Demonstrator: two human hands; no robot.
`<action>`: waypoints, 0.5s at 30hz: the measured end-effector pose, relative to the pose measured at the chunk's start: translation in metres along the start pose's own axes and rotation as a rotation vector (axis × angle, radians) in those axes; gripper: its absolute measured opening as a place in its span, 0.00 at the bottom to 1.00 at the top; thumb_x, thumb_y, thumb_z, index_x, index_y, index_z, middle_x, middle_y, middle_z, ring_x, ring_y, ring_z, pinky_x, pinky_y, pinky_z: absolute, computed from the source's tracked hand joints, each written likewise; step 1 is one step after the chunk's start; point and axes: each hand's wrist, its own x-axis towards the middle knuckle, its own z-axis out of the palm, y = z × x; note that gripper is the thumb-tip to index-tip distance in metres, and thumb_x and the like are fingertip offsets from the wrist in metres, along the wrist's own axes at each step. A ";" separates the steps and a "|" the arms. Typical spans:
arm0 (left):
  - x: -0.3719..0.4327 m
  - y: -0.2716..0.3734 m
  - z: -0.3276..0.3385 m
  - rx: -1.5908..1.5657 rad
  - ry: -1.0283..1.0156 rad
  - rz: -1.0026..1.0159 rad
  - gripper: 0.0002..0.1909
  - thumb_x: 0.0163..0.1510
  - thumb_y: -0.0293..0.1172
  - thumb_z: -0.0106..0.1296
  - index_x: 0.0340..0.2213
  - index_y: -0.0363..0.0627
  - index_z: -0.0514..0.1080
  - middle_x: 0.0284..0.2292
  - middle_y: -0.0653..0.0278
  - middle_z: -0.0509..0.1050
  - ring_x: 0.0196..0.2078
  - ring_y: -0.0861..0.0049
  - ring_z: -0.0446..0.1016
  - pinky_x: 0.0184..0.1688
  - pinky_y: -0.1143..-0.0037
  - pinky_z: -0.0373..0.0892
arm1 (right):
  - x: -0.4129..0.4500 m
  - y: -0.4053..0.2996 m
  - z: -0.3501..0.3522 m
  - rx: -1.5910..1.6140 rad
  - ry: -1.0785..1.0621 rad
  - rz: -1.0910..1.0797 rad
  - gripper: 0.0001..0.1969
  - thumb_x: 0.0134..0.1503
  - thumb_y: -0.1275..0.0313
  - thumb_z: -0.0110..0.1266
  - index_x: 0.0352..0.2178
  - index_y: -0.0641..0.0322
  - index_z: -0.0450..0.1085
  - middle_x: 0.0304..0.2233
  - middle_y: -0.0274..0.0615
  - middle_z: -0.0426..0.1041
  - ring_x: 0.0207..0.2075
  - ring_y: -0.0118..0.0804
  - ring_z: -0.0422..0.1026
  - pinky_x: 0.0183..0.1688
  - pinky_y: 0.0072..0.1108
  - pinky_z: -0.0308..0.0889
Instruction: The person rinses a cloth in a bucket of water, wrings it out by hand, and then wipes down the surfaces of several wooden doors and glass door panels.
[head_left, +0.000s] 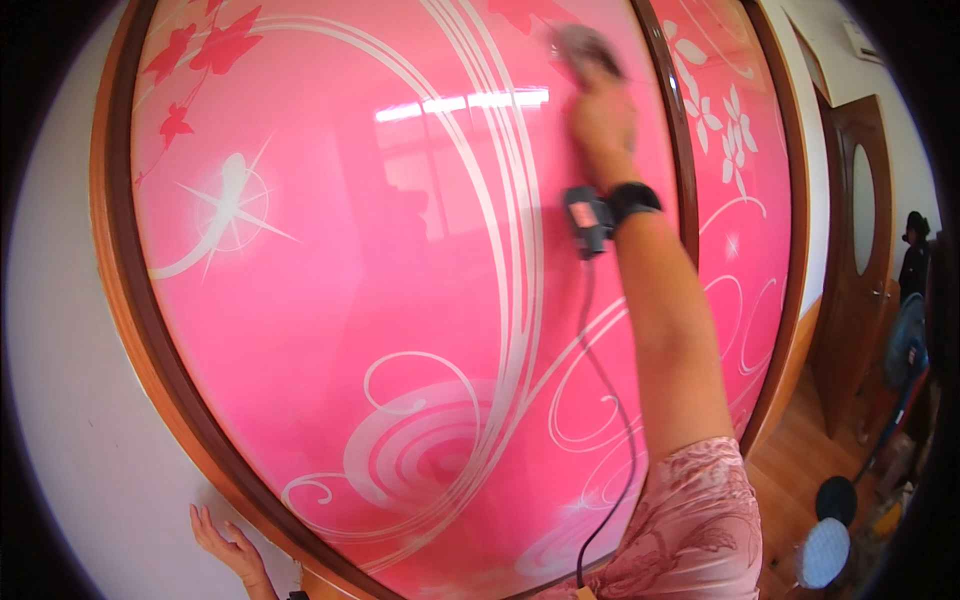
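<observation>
A pink glossy sliding door panel (300, 315) with white swirls and red leaf shapes stands in front of me, edged by a dark brown frame. Near its upper right, my right hand (604, 124) presses a bunched cloth (587, 51) on the surface; both are blurred. On that wrist sits a black band with a small dark device (585, 221), from which a cable hangs down. My left hand (229, 544) is at the lower left in front of the white wall, fingers apart and holding nothing.
To the right is a second pink panel (731, 247) with white flowers. Beyond it, a brown wooden door (847, 262) with an oval pane stands ajar over a wood floor (795, 480). A standing fan (906, 341) and a pale round object (823, 553) are at the right edge.
</observation>
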 end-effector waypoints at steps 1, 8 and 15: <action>-0.001 -0.003 0.006 -0.003 -0.015 -0.003 0.18 0.51 0.30 0.36 0.43 0.36 0.58 0.48 0.49 0.55 0.50 0.56 0.53 0.51 0.65 0.49 | 0.006 0.044 0.004 -0.137 0.094 0.064 0.17 0.45 0.70 0.39 0.39 0.55 0.64 0.43 0.46 0.62 0.44 0.48 0.61 0.43 0.33 0.59; 0.010 -0.006 0.029 -0.050 -0.010 -0.031 0.19 0.51 0.30 0.36 0.45 0.35 0.56 0.49 0.49 0.54 0.51 0.57 0.53 0.52 0.66 0.47 | 0.031 -0.033 0.024 -0.092 0.120 -0.196 0.12 0.47 0.68 0.36 0.26 0.63 0.66 0.33 0.49 0.67 0.35 0.48 0.66 0.36 0.36 0.62; -0.010 0.011 0.040 -0.090 -0.020 -0.130 0.20 0.51 0.31 0.37 0.45 0.35 0.56 0.49 0.49 0.53 0.51 0.57 0.52 0.52 0.66 0.47 | -0.070 -0.332 0.049 0.258 -0.146 -0.659 0.11 0.43 0.69 0.40 0.29 0.52 0.67 0.33 0.37 0.69 0.36 0.34 0.66 0.36 0.29 0.56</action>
